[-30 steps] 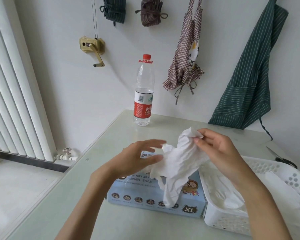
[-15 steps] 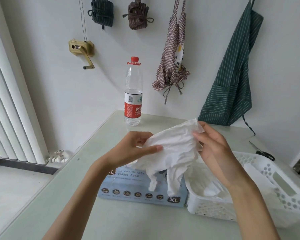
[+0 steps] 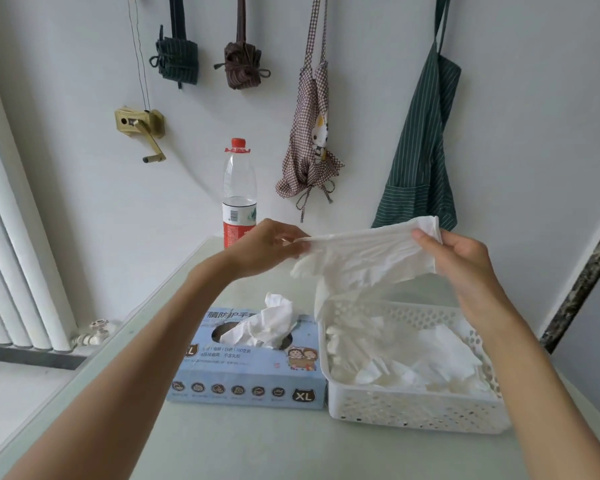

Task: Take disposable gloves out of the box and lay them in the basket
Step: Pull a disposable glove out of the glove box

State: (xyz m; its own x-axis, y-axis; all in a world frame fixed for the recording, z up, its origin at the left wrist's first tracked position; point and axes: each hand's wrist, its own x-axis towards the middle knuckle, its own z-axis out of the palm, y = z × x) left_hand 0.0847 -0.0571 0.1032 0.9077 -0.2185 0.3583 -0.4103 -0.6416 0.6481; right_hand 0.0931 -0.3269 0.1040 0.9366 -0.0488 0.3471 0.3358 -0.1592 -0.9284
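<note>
Both hands' fingers pinch a white glove (image 3: 364, 258) stretched crosswise above the basket (image 3: 413, 410); cuff at right hand (image 3: 465, 258), left hand (image 3: 267, 247) opposite.

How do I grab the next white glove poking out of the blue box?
Pinch the crumpled white glove tuft at its upright peak, coming straight down from above. It sticks up out of the oval slot in the top of the blue cardboard box, so pulling upward should free it.

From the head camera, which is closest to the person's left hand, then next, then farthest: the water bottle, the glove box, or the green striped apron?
From the left hand:
1. Water bottle, just behind it, by the wall.
2. Glove box, below it, on the table.
3. Green striped apron, hanging far to the right.
</note>
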